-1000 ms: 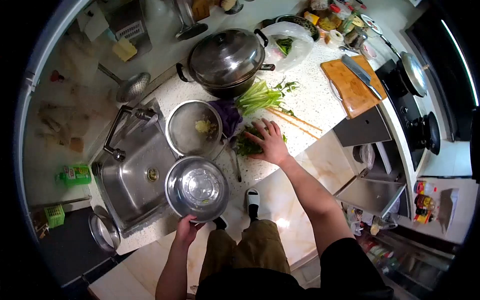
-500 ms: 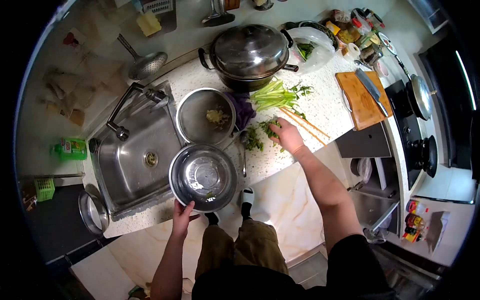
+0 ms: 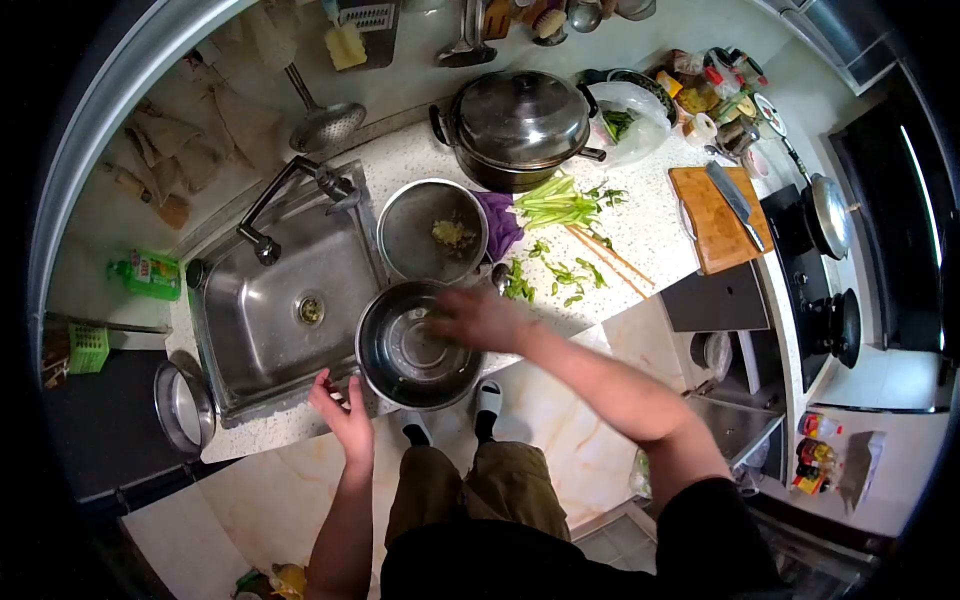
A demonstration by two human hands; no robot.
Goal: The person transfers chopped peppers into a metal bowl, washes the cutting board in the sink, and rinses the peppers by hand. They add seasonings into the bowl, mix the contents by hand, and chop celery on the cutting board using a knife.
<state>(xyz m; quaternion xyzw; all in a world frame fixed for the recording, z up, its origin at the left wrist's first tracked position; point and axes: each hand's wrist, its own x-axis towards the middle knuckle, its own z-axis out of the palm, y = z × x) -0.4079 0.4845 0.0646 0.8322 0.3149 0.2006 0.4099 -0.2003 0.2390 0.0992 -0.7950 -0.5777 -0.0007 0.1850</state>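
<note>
R hand (image 3: 484, 318) moved off greens (image 3: 519, 285); bowl (image 3: 408, 366) now under, nr L hand (image 3: 345, 408).

I'm seeing room for a hand between the chopsticks (image 3: 612, 260) and the cutting board (image 3: 708, 238) on the worktop (image 3: 650, 215); the lidded pot (image 3: 524, 122) is blocking the wall side, and the faucet (image 3: 267, 250) is jutting over the sink (image 3: 250, 330).

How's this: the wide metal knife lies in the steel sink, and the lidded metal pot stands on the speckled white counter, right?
No: the head view shows the wide metal knife on the brown wooden cutting board, not in the steel sink. The lidded metal pot stands on the speckled white counter.
</note>
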